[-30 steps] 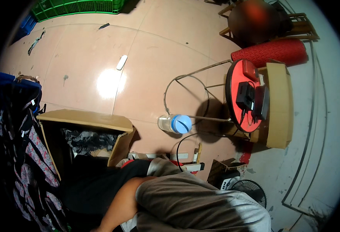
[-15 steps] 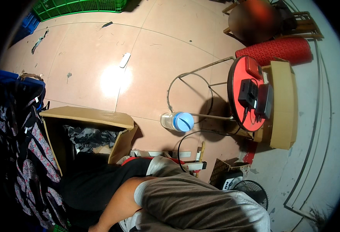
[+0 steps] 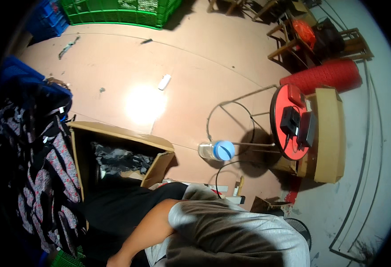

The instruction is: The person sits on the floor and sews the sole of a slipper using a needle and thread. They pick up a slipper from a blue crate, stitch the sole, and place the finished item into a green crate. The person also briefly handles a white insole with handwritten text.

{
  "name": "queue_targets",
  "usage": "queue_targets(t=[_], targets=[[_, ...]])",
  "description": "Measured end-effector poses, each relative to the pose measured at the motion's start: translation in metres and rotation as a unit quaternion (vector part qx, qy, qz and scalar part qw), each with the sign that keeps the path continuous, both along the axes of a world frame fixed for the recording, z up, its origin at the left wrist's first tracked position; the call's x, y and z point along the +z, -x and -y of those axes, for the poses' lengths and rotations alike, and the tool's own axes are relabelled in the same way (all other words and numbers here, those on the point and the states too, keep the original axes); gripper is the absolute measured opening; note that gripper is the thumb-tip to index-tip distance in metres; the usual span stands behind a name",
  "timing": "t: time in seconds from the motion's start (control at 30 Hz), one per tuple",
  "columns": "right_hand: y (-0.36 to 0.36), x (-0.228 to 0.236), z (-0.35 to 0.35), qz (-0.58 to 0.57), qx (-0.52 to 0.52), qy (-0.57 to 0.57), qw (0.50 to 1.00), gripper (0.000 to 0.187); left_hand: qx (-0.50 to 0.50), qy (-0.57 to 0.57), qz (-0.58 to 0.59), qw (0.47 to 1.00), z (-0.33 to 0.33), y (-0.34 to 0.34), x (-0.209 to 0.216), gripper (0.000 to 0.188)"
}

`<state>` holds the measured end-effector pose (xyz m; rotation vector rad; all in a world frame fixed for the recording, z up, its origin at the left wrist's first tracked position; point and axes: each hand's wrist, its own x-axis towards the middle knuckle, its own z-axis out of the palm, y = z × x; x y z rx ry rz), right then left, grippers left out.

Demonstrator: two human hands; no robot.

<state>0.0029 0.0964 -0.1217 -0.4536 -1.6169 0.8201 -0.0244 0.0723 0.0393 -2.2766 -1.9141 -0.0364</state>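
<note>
My right forearm slants down to the lower edge, bare below a grey sleeve. Only the wrist and a bit of my right hand [image 3: 116,260] show there; its fingers are cut off by the edge. Beside it lies the black cloth over my leg [image 3: 111,218], and whether the hand touches anything is hidden. My left hand is out of view. To the left hangs a pile of floral pieces with black straps [image 3: 44,187]. An open cardboard box [image 3: 124,132] beyond my leg contains dark grey scraps [image 3: 122,159].
A clear jar with a blue lid [image 3: 223,151] stands on the floor. A red-topped stool [image 3: 296,153] lies tipped on its side or appears so, with black adapters [image 3: 289,120] at its seat. Green [image 3: 115,15] and blue crates [image 3: 46,20] are far left; a red roll [image 3: 324,76] is by the wall.
My view has shifted, so the floor things sit farther right and lower. More of the crates and the wooden stools at the back shows. My right arm keeps much the same pose.
</note>
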Motion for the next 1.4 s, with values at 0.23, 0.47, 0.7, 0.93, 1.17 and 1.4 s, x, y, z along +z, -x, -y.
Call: queue_targets(t=[0.23,0.47,0.7,0.93,1.17,1.4], targets=[[-0.099,0.077,0.078,-0.044,0.224,0.266,0.937,0.025,0.072,-0.052,0.194,0.977,0.009,0.057,-0.06,0.05],[-0.141,0.103,0.086,0.078,0.195,0.408,0.889,0.022,0.05,-0.008,0.095,0.994,0.058,0.01,0.017,0.029],[-0.118,0.086,0.092,-0.009,0.186,0.505,0.843,0.029,0.03,0.119,0.277,0.953,0.1,0.041,0.059,0.062],[-0.111,0.1,0.096,0.068,0.1,0.531,0.839,0.028,-0.004,0.237,0.33,0.914,0.12,0.061,0.066,0.067],[-0.113,0.11,0.09,-0.093,0.07,0.521,0.846,0.033,-0.012,0.201,0.7,0.685,0.084,0.092,0.043,0.064],[-0.123,0.133,0.078,-0.065,0.111,0.515,0.847,0.022,-0.018,0.261,0.908,0.328,0.021,0.069,0.032,0.082]])
